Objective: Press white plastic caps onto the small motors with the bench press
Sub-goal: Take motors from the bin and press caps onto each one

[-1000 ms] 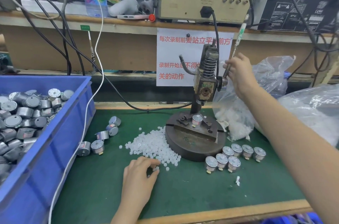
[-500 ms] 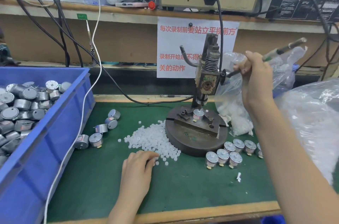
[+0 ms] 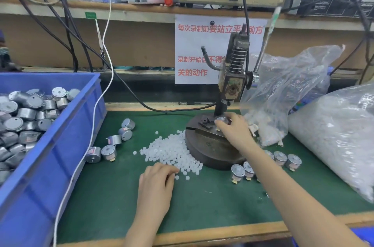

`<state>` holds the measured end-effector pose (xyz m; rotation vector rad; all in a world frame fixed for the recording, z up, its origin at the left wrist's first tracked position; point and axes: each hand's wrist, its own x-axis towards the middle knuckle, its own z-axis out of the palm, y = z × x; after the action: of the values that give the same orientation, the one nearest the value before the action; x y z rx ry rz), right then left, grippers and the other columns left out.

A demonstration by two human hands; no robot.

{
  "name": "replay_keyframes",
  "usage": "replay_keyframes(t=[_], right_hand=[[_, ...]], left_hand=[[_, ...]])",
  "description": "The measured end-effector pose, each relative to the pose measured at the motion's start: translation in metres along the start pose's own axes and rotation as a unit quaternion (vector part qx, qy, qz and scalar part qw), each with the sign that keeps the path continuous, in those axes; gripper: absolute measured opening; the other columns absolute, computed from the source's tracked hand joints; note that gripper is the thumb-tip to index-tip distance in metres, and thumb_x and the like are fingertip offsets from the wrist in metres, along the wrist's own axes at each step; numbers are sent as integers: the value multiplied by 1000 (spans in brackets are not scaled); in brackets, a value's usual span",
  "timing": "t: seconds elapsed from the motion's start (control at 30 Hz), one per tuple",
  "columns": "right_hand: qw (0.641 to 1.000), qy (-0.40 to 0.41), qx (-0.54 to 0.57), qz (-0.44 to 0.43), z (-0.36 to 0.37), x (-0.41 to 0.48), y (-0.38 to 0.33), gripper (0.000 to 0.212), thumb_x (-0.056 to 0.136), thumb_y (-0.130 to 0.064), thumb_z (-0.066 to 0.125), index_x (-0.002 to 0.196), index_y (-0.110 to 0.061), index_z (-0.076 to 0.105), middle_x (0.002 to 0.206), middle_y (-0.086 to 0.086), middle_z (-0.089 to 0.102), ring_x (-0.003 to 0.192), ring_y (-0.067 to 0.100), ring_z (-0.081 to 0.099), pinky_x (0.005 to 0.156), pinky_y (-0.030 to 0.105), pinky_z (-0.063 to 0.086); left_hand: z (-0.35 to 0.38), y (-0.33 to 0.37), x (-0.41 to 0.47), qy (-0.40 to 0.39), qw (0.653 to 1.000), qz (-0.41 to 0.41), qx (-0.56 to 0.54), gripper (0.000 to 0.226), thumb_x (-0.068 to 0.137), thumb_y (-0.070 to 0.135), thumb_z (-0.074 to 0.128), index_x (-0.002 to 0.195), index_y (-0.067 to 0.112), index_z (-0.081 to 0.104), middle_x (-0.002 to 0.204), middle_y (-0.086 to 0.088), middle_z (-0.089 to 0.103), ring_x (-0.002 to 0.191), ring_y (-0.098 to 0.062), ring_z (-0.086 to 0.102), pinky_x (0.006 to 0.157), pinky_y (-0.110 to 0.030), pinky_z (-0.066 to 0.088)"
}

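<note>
Head view: right hand (image 3: 235, 131) grip pinches motor (image 3: 220, 119); left hand (image 3: 156, 184) on caps (image 3: 172, 150), grip unclear.

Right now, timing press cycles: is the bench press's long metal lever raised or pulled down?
Raised: the long metal lever points steeply upward; the right hand grips the small silver motor below.

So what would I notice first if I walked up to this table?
Probably the big blue bin on the left, heaped with silver motors. Then the pile of little white caps in the middle of the green mat, with the left hand at its edge, and the dark press beside it, where the right hand grips a motor on its base.
</note>
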<state>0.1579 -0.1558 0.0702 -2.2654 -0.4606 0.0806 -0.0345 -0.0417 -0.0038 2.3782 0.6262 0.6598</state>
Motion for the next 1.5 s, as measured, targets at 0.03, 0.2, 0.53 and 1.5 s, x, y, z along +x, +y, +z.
replay_keyframes(t=[0.03, 0.2, 0.53, 1.5], right_hand=[[999, 15, -34, -25, 5, -1, -1, 45, 87, -32, 58, 126, -10, 52, 131, 13, 47, 123, 28, 40, 99, 35, 32], [973, 126, -174, -80, 16, -7, 1, 34, 90, -29, 58, 121, -15, 58, 122, 9, 53, 114, 29, 44, 93, 38, 34], [962, -19, -71, -264, 5, -79, 28, 31, 79, -22, 73, 108, -14, 66, 97, -7, 49, 97, 14, 49, 83, 6, 27], [932, -110, -106, -330, 107, -62, -79, 37, 92, -21, 51, 128, -11, 50, 125, 8, 42, 115, 23, 36, 98, 30, 30]], left_hand=[[0, 0, 0, 0, 1000, -7, -9, 20, 89, 14, 56, 94, 28, 68, 84, 26, 47, 85, -6, 41, 76, -20, 25], [-1, 1, 0, 0, 998, -24, -54, 23, 87, 11, 57, 89, 32, 66, 83, 26, 51, 86, -4, 44, 81, -23, 32], [-3, 2, -2, 11, 991, -39, -124, 31, 84, 7, 59, 79, 37, 60, 82, 18, 55, 88, -1, 45, 83, -28, 38], [-4, 2, 0, -13, 998, -49, 49, 35, 87, 29, 55, 60, 29, 33, 66, 16, 38, 84, -16, 44, 65, -29, 14]])
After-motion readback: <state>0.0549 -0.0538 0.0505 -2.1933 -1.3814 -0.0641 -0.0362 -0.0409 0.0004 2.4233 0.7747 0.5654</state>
